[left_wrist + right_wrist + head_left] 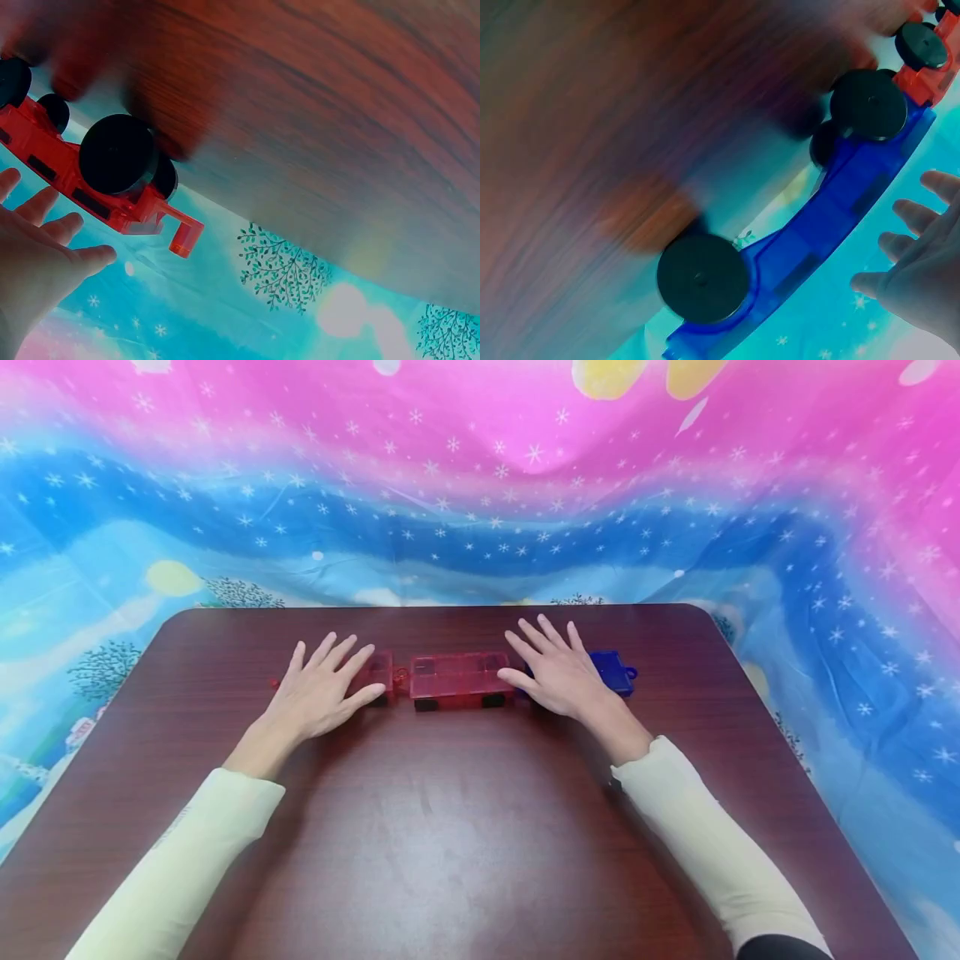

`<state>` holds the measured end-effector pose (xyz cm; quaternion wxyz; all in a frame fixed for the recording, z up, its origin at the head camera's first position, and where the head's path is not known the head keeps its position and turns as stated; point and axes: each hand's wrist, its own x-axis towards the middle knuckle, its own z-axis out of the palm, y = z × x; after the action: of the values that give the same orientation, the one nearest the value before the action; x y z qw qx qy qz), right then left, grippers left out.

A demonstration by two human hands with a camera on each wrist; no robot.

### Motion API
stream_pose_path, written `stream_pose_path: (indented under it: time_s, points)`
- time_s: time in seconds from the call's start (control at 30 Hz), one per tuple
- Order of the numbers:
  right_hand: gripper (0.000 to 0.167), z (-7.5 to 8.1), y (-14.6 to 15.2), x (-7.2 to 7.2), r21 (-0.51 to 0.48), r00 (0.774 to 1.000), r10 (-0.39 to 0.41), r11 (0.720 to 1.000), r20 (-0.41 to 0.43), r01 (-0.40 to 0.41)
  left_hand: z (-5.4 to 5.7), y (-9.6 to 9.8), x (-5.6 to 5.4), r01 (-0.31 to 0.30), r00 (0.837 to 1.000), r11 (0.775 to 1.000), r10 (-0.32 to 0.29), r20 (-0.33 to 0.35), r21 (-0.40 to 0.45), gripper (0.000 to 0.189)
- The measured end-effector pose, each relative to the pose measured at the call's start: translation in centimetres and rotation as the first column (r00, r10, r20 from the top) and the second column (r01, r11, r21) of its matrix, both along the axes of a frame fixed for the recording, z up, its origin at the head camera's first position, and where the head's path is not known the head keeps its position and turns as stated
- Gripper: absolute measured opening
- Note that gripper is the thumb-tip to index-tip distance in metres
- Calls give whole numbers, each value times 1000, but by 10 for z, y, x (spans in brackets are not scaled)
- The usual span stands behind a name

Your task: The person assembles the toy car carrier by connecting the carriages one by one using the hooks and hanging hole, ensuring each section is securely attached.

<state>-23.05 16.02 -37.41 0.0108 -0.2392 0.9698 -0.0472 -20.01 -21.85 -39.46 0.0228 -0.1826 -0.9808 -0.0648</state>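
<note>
As two pale sleeves [180,852] reach forward over the dark table [450,827], the head view shows me the left hand [318,693] over the left red car [381,670], not far from the back edge. Its fingers are straight and spread, the thumb stands out to the side, and it has hold of nothing. The middle red car [459,677] stands between the hands on black wheels [492,700], with a red link [401,677] between it and the left one. The right hand [562,672] is over the blue car [613,672], whose right end, with a small loop [632,673], comes out beyond it. These fingers are also wide apart and grip nothing; the thumb tip is at the right end of the middle red car, but if it touches, I cannot tell. Behind the table hangs a pink and blue cloth [480,527] with snowflakes. In the left wrist view, the left red car ends in a hook [186,236], and the fingers, somewhat apart from each other, are close to its side. In the right wrist view, the blue car lies slantwise, its upper end close against the middle red car; the relaxed, spaced fingers are near it, not around it.
</note>
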Motion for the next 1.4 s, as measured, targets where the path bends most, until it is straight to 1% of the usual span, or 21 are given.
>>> stream_pose_path:
  time_s: [0.23,0.4,0.63,0.9,1.03,1.17,1.3,1.4]
  points:
    - [79,-2,-15,0,13,1000,31,999,0,-31,0,-1,2,9,1000,1000,-9,1,0,79]
    - [79,-4,-25,2,22,999,50,998,7,-50,-3,-4,4,13,1000,1000,-13,20,-2,80]
    - [80,-10,-39,3,0,997,80,997,12,-80,-7,-6,2,19,1000,1000,-19,14,8,80]
    - [79,-14,-57,2,2,994,111,994,17,-111,-8,-6,3,15,1000,1000,-15,14,9,79]
    - [79,-16,-64,2,18,993,117,993,29,-118,-9,-6,2,12,1000,1000,-12,16,10,79]
    - [80,-17,-71,1,11,991,132,991,38,-132,-11,-7,0,8,1000,1000,-8,9,13,80]
    - [80,-18,-76,1,6,989,145,989,44,-145,-12,-7,-1,15,1000,1000,-15,5,24,80]
    - [81,-18,-79,0,20,988,142,989,54,-143,-13,-6,-2,17,1000,999,-17,5,28,81]
